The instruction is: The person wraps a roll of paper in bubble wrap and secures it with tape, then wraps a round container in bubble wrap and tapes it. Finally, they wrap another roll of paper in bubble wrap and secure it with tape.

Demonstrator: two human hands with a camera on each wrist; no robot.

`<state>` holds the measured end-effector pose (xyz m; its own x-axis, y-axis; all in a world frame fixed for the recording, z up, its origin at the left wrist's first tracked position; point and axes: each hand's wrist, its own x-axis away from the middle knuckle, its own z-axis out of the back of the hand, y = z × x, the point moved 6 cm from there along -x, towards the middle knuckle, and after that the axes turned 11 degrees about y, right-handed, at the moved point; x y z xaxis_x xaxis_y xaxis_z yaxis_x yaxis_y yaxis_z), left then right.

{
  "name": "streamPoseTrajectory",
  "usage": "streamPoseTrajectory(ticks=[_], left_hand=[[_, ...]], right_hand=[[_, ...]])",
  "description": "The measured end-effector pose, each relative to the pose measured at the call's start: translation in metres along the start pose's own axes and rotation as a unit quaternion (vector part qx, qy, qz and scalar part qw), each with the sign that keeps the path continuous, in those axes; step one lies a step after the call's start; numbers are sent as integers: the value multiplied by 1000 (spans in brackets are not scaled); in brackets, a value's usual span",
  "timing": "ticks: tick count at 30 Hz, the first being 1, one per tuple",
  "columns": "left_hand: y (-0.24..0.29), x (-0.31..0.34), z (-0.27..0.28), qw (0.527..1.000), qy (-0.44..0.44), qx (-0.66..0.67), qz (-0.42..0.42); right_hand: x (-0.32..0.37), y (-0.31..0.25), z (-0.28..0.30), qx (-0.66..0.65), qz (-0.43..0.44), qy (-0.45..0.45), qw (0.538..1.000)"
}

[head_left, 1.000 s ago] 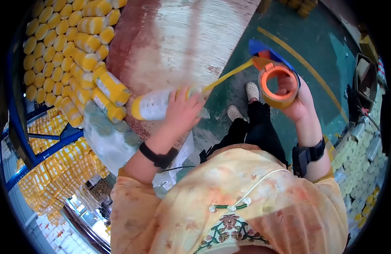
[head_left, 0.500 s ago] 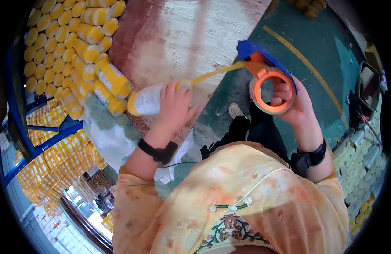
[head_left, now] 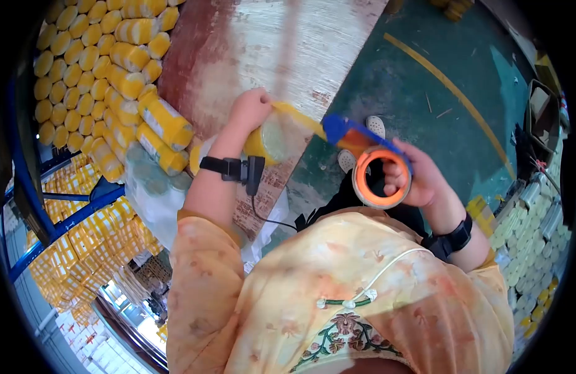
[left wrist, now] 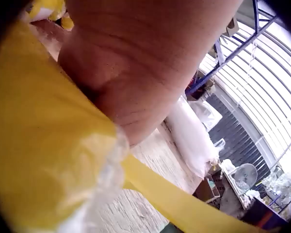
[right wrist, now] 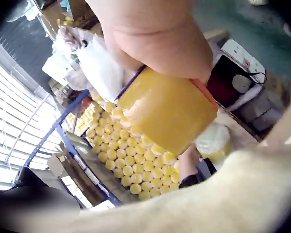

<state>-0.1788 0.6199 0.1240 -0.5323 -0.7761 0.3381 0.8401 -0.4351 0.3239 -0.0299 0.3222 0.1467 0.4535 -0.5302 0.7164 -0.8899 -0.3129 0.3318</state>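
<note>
A yellow plastic-wrapped package (head_left: 270, 140) stands tipped at the edge of a wooden board (head_left: 269, 43), its end facing me. My left hand (head_left: 250, 107) grips its far upper side. A yellow tape strip (head_left: 300, 119) runs from the package to a blue tape dispenser (head_left: 356, 134) with an orange-cored roll (head_left: 381, 177). My right hand (head_left: 419, 181) holds that roll, fingers through the core. The left wrist view shows the package (left wrist: 43, 145), the tape strip (left wrist: 184, 204) and my left hand (left wrist: 136, 73) close up. In the right wrist view the roll (right wrist: 165, 111) sits under my right hand (right wrist: 155, 34).
Several yellow packages (head_left: 94, 75) are stacked at the board's left side. A clear plastic bag (head_left: 157, 199) lies below them beside a blue rack (head_left: 63, 218). The green floor (head_left: 437, 81) with a yellow line lies to the right, with more stacked goods (head_left: 531, 249) at far right.
The package has turned from lying sideways to end-on. My left hand moved up over its far side. My right hand brought the dispenser down and closer, shortening the tape strip.
</note>
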Motion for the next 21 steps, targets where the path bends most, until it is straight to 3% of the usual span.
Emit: streamPoseTrajectory(ticks=[3,8,11,14,17,21], left_hand=[[-8,10,5,997,-26,68,17],[13,63,24,969,-108,205,81],[11,92,20,990,25,142,-1],[26,115,25,996,51,67,5],[51,144,33,976,130,-17,-172],[40,153,27,980,122,-58,-144]], right_hand=[[3,13,3,-24,-39,-33,998],[32,-4,-2,-15,19,-15,1000],[46,-13,-10,18,73,-1,997],[45,-19,-12,33,91,-8,995],[53,-27,-9,53,123,12,991],[57,-26,13,158,115,36,980]])
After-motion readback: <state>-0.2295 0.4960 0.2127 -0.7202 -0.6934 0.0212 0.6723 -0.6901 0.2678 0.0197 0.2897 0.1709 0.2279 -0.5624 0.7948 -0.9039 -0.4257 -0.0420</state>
